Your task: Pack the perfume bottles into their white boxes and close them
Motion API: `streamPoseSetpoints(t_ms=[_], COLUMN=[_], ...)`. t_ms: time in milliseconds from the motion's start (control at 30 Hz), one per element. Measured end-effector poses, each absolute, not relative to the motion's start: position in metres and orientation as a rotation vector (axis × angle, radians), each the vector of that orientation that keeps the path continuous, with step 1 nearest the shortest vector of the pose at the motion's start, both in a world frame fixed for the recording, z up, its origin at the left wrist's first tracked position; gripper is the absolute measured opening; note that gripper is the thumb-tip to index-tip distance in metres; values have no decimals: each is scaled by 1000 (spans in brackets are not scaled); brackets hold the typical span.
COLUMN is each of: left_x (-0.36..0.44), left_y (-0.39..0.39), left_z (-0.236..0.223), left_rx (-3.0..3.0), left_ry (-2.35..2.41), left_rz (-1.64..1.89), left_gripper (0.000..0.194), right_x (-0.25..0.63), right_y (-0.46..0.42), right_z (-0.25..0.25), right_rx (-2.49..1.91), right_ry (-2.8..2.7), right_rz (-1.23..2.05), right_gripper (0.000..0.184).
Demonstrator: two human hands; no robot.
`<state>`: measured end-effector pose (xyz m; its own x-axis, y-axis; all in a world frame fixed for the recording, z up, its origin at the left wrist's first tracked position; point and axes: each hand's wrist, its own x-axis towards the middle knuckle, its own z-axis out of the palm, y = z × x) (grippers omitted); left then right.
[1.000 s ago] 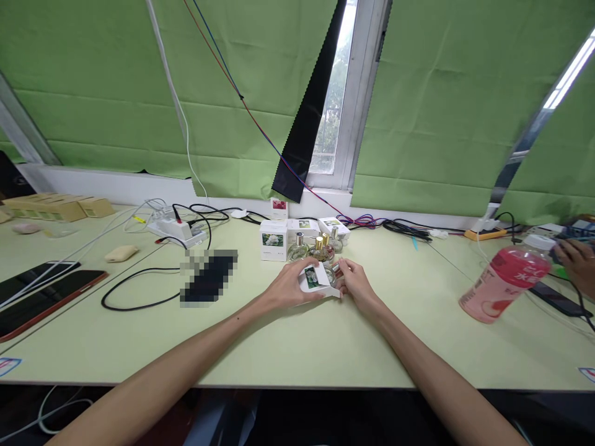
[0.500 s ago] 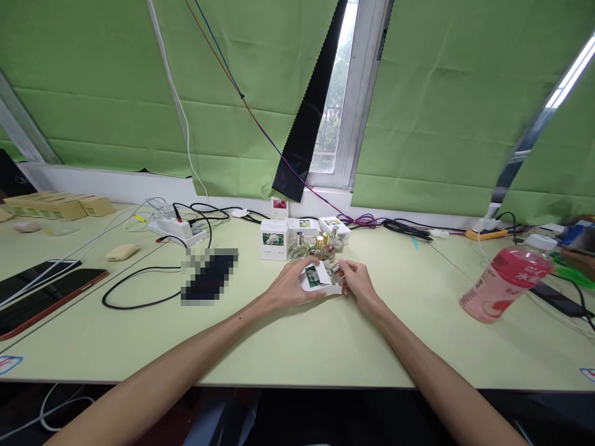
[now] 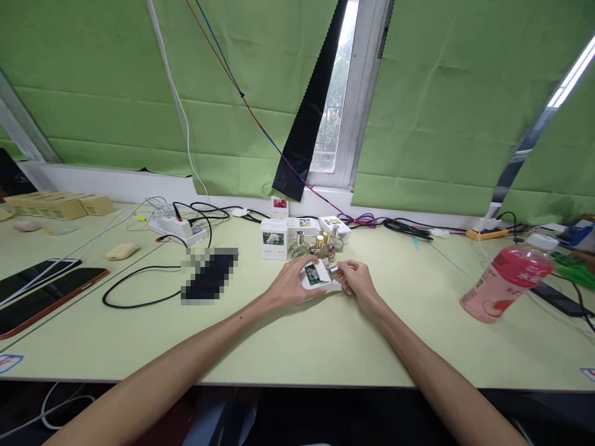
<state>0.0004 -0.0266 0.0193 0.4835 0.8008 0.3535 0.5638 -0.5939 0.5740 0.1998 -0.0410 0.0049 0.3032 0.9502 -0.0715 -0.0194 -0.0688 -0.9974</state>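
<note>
My left hand is closed round a small white perfume box with a white-flower picture, lying tilted over the table. The box's open end points right. At that end, my right hand pinches the silver cap of a perfume bottle; most of its glass body is hidden in the box. Just beyond stand several perfume bottles: a silver-capped one and gold-capped ones. Behind them are more white boxes, one upright and one tilted.
A pink drink bottle stands at the right. On the left lie phones, a cream-coloured case and a white power strip with cables. A pixelated dark object is left of my hands. Coiled black cable runs along the back.
Both hands stay in nearly the same place. The fingers of my right hand have shifted slightly at the bottle's cap, beside the open end of the box.
</note>
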Motion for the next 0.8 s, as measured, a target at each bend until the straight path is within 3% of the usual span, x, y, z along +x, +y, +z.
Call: streamPoseSetpoints(t_ms=[800], left_x=[-1], left_y=[-28], left_z=[24], left_rx=[2322], left_ry=[1107], left_rz=[895], left_gripper=[62], right_x=[200], right_y=[-41], right_z=[3], right_rx=[-1293], right_ry=[-1012], right_rz=[1101], right_gripper=[31])
